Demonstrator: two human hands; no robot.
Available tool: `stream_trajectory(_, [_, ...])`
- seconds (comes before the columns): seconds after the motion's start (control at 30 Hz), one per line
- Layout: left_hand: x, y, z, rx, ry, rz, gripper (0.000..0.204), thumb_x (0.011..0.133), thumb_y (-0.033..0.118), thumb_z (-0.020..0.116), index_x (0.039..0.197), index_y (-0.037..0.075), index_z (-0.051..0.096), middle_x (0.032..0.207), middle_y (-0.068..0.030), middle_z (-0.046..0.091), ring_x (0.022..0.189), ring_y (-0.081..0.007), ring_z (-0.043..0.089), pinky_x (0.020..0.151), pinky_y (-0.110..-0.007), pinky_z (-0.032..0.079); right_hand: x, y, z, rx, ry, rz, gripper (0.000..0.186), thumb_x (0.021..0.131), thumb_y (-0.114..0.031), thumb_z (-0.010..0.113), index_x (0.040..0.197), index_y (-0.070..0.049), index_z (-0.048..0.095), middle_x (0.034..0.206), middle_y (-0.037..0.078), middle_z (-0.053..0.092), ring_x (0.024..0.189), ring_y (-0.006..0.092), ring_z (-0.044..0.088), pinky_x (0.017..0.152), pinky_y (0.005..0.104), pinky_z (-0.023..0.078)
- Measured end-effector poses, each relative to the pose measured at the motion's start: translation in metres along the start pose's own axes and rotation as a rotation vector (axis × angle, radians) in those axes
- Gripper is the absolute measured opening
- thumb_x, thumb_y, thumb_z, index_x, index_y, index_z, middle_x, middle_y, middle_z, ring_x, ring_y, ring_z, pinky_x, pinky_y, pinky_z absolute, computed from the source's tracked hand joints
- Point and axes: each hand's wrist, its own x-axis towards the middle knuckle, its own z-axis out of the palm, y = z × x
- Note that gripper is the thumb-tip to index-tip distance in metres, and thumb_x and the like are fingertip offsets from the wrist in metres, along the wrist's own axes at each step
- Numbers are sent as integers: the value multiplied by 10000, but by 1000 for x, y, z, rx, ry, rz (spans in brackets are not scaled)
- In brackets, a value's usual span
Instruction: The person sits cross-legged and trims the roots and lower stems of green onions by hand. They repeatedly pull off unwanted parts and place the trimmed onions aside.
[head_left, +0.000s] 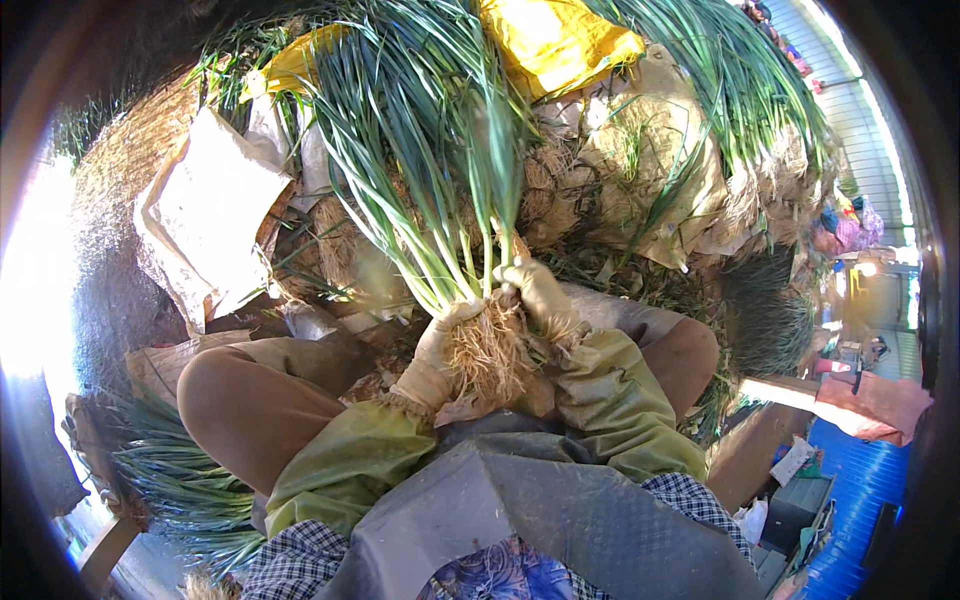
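Observation:
A bunch of green onions (pixel 432 258) is held upright in front of my body, its long leaves fanning away from me. My left hand (pixel 430 352), in a pale, soiled work glove, wraps round the white stems just above the roots. My right hand (pixel 540 294), gloved the same way, is closed on a few stems at the bunch's right side. Between both hands hangs a thick tangle of pale brown roots (pixel 492 352). The fingertips of both hands are partly hidden by the stems and roots.
My crossed legs (pixel 255 400) frame the work. Ahead lie a yellow sack (pixel 560 45), a pale sack (pixel 215 215) and a beige sack (pixel 655 165). More green onions are heaped at the far right (pixel 725 75) and lower left (pixel 185 470). A dark crate (pixel 797 512) stands at the right.

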Motion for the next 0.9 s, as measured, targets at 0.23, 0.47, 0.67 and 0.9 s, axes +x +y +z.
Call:
stream_trajectory(0.23, [2,2,0,56,-85,94,353,826,114,594,1162,28,527,1012,-107,627,814,-187,644,678,-329,570,-6,-3,-17,-1098,71,-304,251,912,-225,521,1059,-31,581,926,136,664,654,178,636,572,265,519])
stream_trajectory(0.47, [-2,-1,7,14,-95,-103,312,855,184,582,1104,-2,553,1028,-163,632,869,-254,637,781,-405,545,30,-3,-9,-1009,356,-49,516,913,-416,473,1320,-99,438,1169,181,559,1020,300,568,891,382,454])
stream_trajectory(0.67, [-2,0,10,66,-140,-44,447,839,188,578,1218,-30,483,1103,-151,593,969,-243,602,845,-368,522,62,0,-6,-1131,573,-256,715,800,-301,572,1414,-82,276,1297,176,469,1189,329,454,1014,401,330])
stream_trajectory(0.9, [-1,-3,5,20,-257,-97,421,842,206,576,1192,-13,489,1104,-175,584,944,-283,601,848,-455,510,82,-13,1,-1657,211,-438,347,900,-232,436,1194,-91,554,1198,145,557,1175,248,484,1076,534,237])
